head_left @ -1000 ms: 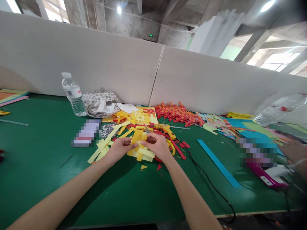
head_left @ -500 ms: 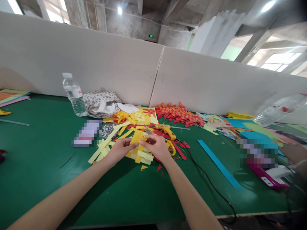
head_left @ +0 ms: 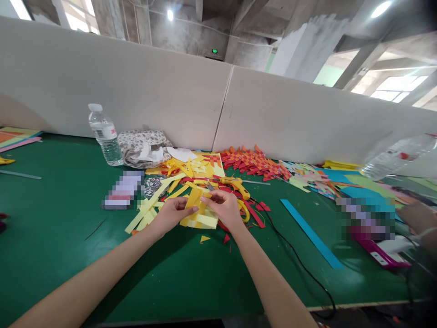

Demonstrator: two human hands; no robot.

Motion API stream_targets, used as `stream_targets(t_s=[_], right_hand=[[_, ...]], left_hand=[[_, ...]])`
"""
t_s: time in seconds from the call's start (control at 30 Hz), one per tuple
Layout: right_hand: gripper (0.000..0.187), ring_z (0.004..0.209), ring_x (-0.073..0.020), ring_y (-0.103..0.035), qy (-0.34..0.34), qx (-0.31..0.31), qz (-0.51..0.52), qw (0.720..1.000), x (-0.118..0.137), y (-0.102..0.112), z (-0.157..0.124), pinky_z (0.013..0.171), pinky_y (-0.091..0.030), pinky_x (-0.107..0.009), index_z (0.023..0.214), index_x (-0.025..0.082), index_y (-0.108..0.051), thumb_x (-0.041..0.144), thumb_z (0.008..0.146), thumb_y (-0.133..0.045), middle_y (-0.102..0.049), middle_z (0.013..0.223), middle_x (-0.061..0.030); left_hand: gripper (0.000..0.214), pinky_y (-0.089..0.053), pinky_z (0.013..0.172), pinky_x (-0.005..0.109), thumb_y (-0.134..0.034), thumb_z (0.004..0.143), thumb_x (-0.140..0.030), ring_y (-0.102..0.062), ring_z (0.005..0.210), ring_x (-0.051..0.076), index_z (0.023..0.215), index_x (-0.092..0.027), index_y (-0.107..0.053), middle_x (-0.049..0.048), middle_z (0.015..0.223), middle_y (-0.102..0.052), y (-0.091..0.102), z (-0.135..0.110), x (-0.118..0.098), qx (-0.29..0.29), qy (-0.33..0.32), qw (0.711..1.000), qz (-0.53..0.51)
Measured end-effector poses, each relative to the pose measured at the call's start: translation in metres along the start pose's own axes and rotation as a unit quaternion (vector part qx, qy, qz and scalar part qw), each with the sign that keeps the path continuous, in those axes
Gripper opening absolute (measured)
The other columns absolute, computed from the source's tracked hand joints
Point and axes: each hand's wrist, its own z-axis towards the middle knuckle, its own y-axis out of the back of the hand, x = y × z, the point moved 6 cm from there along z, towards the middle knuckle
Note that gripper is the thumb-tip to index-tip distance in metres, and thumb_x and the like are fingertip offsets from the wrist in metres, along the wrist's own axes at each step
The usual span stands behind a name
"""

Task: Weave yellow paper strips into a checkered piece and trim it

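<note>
Both my left hand [head_left: 172, 216] and my right hand [head_left: 226, 209] pinch a woven yellow paper piece [head_left: 201, 221] between thumb and fingers, holding it in front of me over the green table [head_left: 191, 282]. Just beyond my right hand lies a yellow glue gun [head_left: 237, 185], and pale yellow strips [head_left: 145, 211] spread beside my left.

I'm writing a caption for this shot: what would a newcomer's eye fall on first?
Probably the pile of checkered red-orange paper pieces in front of the pale partition, vivid against the green table. Next, the yellow paper strips held between the left hand and right hand, near the middle. The blue strip lying right of the hands stands out.
</note>
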Motion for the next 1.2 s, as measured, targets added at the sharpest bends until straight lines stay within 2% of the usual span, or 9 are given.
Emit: stream_targets(t_s=[0.1,0.17,0.27,0.37,0.5,0.6,0.83,1.1,1.2], right_hand=[[0.022,0.054,-0.0130,-0.054,0.003,0.002,-0.001,1.000,0.001,-0.002,-0.001,0.050,-0.043,-0.024,0.068,0.015,-0.066,0.036,0.061,-0.068,-0.063,0.062,-0.0025],[0.023,0.053,-0.0129,-0.054,-0.002,0.010,-0.002,1.000,0.001,-0.005,-0.002,0.050,-0.043,-0.024,0.068,0.014,-0.066,0.036,0.060,-0.068,-0.063,0.061,-0.0026],[0.024,0.055,-0.0141,-0.056,-0.006,0.025,-0.004,1.000,0.003,-0.009,-0.004,0.052,-0.045,-0.025,0.070,0.014,-0.066,0.036,0.061,-0.068,-0.064,0.064,-0.0039],[0.027,0.066,-0.0169,-0.061,0.005,0.053,0.007,0.999,0.005,-0.010,-0.003,0.060,-0.048,-0.027,0.079,0.016,-0.065,0.037,0.062,-0.069,-0.067,0.076,-0.0052],[0.034,0.082,-0.0190,-0.062,-0.003,0.123,0.029,0.992,0.003,-0.011,-0.002,0.073,-0.049,-0.030,0.090,0.017,-0.064,0.034,0.061,-0.071,-0.067,0.086,-0.0056],[0.024,0.080,-0.0182,-0.062,-0.003,0.139,0.012,0.990,0.003,-0.011,-0.002,0.073,-0.048,-0.029,0.082,0.016,-0.066,0.032,0.065,-0.068,-0.068,0.085,-0.0051],[0.016,0.074,-0.0171,-0.063,0.008,0.154,-0.019,0.988,0.008,-0.014,-0.005,0.069,-0.047,-0.027,0.076,0.018,-0.070,0.031,0.068,-0.065,-0.070,0.077,-0.0025],[0.015,0.077,-0.0179,-0.063,0.020,0.183,-0.054,0.981,0.001,-0.010,-0.003,0.072,-0.047,-0.029,0.078,0.021,-0.070,0.032,0.071,-0.062,-0.070,0.079,-0.0018],[0.016,0.076,-0.0178,-0.063,0.025,0.176,-0.060,0.982,0.004,-0.010,-0.003,0.072,-0.047,-0.029,0.078,0.021,-0.070,0.033,0.072,-0.060,-0.070,0.078,-0.0018]], left_hand=[[0.033,-0.025,0.044,0.020,-0.069,0.057,-0.045,-0.039,0.046,0.008,0.059,-0.017,-0.052,-0.0061,0.051,-0.043,-0.002,-0.001,0.000,0.015,0.012,1.000,-0.022],[0.034,-0.032,0.047,0.021,-0.070,0.055,-0.046,-0.049,0.052,0.011,0.067,-0.016,-0.060,-0.0029,0.055,-0.054,-0.003,-0.002,0.000,0.020,0.022,0.999,-0.024],[0.038,-0.038,0.051,0.023,-0.072,0.052,-0.046,-0.055,0.058,0.015,0.073,-0.015,-0.065,-0.0003,0.062,-0.062,-0.003,-0.002,0.002,0.018,0.034,0.999,-0.028],[0.041,-0.044,0.057,0.025,-0.072,0.055,-0.045,-0.060,0.067,0.018,0.082,-0.015,-0.065,0.0030,0.075,-0.067,-0.002,-0.003,0.003,0.007,0.051,0.997,-0.060],[0.045,-0.048,0.064,0.028,-0.073,0.056,-0.041,-0.063,0.075,0.019,0.093,-0.017,-0.064,0.0052,0.087,-0.069,0.003,-0.002,0.003,-0.023,0.063,0.988,-0.137],[0.048,-0.050,0.066,0.030,-0.075,0.054,-0.039,-0.064,0.074,0.020,0.094,-0.017,-0.063,0.0057,0.087,-0.069,0.005,-0.002,0.004,-0.032,0.063,0.982,-0.175],[0.044,-0.049,0.064,0.029,-0.074,0.054,-0.043,-0.063,0.074,0.020,0.087,-0.015,-0.066,0.0062,0.085,-0.069,0.008,0.000,0.010,-0.033,0.083,0.987,-0.136],[0.040,-0.046,0.063,0.028,-0.073,0.056,-0.045,-0.061,0.070,0.018,0.081,-0.015,-0.066,0.0045,0.079,-0.067,0.009,0.002,0.014,-0.019,0.066,0.993,-0.095],[0.040,-0.046,0.060,0.026,-0.072,0.056,-0.047,-0.061,0.068,0.018,0.079,-0.015,-0.065,0.0044,0.077,-0.067,0.010,0.002,0.013,-0.020,0.067,0.994,-0.081]])
